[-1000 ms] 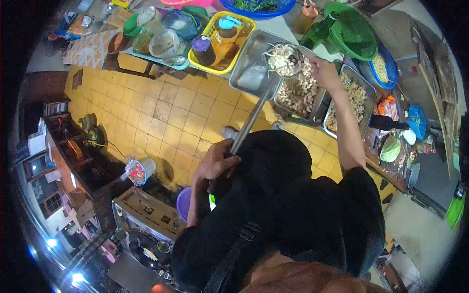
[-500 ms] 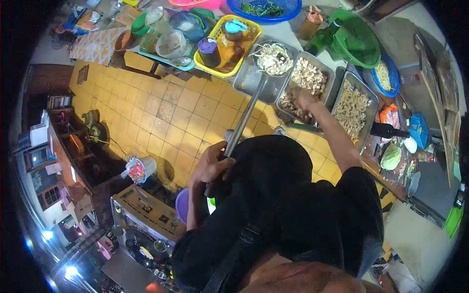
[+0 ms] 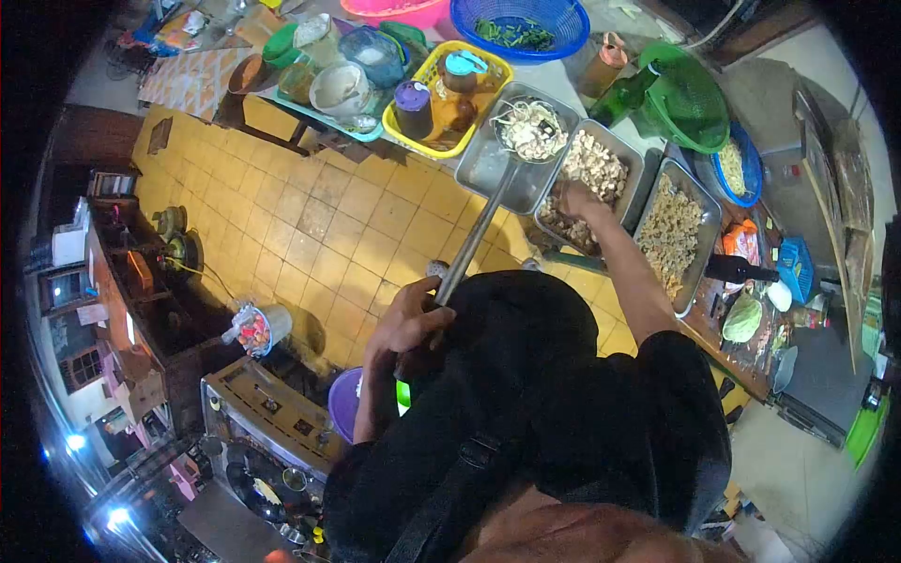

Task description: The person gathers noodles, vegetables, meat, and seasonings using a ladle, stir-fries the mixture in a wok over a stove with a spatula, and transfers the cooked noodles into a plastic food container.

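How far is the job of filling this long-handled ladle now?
Already done: the ladle carries a heap of pale strips and chopped pieces. In hand: the left hand grips its handle; the right hand reaches into the middle metal tray. Left, probably: adding more from that tray, then emptying the loaded ladle.

The right hand (image 3: 580, 201) shifted nearer along the tray (image 3: 635, 167).

The right hand's fingers (image 3: 571, 199) were hidden among the chopped pieces (image 3: 597, 167) in the middle tray. Toward twelve o'clock, the pink basin (image 3: 399, 9) was cut off by the edge. Small items around the wok (image 3: 258, 483), near seven o'clock, were too small to tell.
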`<state>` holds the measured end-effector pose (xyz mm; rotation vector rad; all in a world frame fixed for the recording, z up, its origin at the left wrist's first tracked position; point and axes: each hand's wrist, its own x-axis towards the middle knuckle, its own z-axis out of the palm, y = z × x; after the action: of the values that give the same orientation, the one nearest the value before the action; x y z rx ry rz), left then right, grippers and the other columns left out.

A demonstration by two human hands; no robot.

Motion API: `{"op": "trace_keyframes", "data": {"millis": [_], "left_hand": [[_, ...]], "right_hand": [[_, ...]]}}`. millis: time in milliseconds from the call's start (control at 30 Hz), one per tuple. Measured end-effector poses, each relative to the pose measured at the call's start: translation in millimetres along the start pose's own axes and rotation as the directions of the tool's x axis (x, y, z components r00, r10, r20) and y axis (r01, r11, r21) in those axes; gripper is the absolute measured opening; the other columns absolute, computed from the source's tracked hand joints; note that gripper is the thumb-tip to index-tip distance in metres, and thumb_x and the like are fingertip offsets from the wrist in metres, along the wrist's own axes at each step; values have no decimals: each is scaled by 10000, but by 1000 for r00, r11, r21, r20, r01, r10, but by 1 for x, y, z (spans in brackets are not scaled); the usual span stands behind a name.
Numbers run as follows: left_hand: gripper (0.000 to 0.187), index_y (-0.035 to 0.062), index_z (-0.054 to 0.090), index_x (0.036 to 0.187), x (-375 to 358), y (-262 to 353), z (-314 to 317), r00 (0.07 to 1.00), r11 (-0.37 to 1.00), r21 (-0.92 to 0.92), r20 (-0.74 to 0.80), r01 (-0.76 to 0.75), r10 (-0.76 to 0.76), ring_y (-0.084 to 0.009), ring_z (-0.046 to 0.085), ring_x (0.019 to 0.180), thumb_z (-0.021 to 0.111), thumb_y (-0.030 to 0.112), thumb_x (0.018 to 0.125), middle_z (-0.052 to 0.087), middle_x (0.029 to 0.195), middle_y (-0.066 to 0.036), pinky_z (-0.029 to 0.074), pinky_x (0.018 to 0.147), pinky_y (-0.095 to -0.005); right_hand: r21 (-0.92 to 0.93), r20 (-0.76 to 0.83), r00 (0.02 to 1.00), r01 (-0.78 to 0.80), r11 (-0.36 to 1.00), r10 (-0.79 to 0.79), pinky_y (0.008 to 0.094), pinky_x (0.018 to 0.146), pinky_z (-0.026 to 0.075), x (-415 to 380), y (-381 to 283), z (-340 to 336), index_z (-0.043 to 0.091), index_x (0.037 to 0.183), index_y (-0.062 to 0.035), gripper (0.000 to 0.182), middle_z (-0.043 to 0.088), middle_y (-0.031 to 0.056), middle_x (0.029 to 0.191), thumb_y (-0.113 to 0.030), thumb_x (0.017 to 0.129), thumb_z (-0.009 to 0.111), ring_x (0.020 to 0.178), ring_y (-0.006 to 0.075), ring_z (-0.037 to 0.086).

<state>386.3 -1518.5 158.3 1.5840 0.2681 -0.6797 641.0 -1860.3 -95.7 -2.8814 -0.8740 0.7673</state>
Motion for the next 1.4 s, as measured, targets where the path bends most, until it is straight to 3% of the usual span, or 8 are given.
{"op": "trace_keyframes", "data": {"millis": [167, 433, 700, 900, 967, 1067, 1167, 1400], "left_hand": [[239, -26, 534, 962, -3, 16, -6, 998, 998, -44, 36, 45, -43, -119, 499, 469, 642, 94, 786, 531, 625, -41, 375, 429, -269], [258, -20, 543, 964, 5, 14, -31, 992, 997, 56, 121, -50, 43, -110, 504, 509, 654, 126, 783, 533, 627, -41, 389, 467, -275], [381, -50, 551, 1104, 2, 23, -71, 954, 1000, -13, 300, 15, -11, -138, 535, 586, 635, 116, 772, 585, 746, -75, 428, 509, -287], [437, -55, 537, 1182, -10, -1, -123, 940, 996, -33, 332, -77, 84, -122, 546, 681, 632, 74, 775, 601, 828, -75, 457, 567, -281], [434, -50, 541, 1174, -22, -5, -143, 951, 993, -31, 286, -116, 120, -123, 545, 719, 637, 75, 770, 603, 854, -69, 464, 605, -288], [421, -41, 544, 1161, -49, -9, -178, 956, 985, -75, 241, -154, 168, -129, 547, 793, 643, 76, 769, 605, 890, -69, 470, 676, -300], [177, -26, 536, 925, -80, 2, -215, 942, 938, -195, 126, -285, 312, -102, 508, 471, 606, 75, 798, 513, 601, -35, 393, 421, -278], [272, -25, 546, 1027, -108, -8, -295, 962, 883, -384, -152, -271, 229, -94, 496, 467, 629, 105, 803, 517, 645, -10, 385, 416, -251]], "right_hand": [[245, 168, 986, -47, 968, 6, 380, 692, 528, -35, -15, -73, 679, 929, -33, 231, 679, 168, 833, -102, 708, 678, 764, 296, 665], [595, -181, 970, -23, 803, 162, 340, 746, 503, -67, -29, -174, 671, 953, -61, 255, 683, 109, 866, -189, 737, 711, 786, 222, 648], [584, -549, 807, 184, 791, 217, 327, 729, 522, -61, -75, -187, 649, 1124, -102, 304, 696, 112, 949, -139, 826, 692, 815, 197, 675], [518, -644, 586, -139, 844, 492, 281, 668, 502, -92, -96, -191, 631, 1083, 4, 216, 698, 122, 917, -78, 883, 626, 734, 165, 649], [690, -653, 523, 112, 715, 548, 268, 690, 490, -83, -60, -138, 627, 1104, 9, 240, 690, 122, 946, -102, 892, 618, 753, 163, 631], [130, -378, 689, -621, 773, 618, 445, 795, 501, -88, -73, -124, 587, 1146, -30, 355, 651, 212, 1088, -192, 838, 659, 1010, 338, 631], [176, -430, 586, -691, 701, 687, 462, 793, 508, -71, -95, -152, 601, 1173, -79, 403, 673, 156, 1074, -214, 804, 690, 978, 348, 645], [196, -940, 255, -139, 971, 226, 389, 722, 547, 64, -215, -292, 606, 1186, -40, 362, 600, 165, 1195, -55, 828, 663, 928, 286, 642]]}}
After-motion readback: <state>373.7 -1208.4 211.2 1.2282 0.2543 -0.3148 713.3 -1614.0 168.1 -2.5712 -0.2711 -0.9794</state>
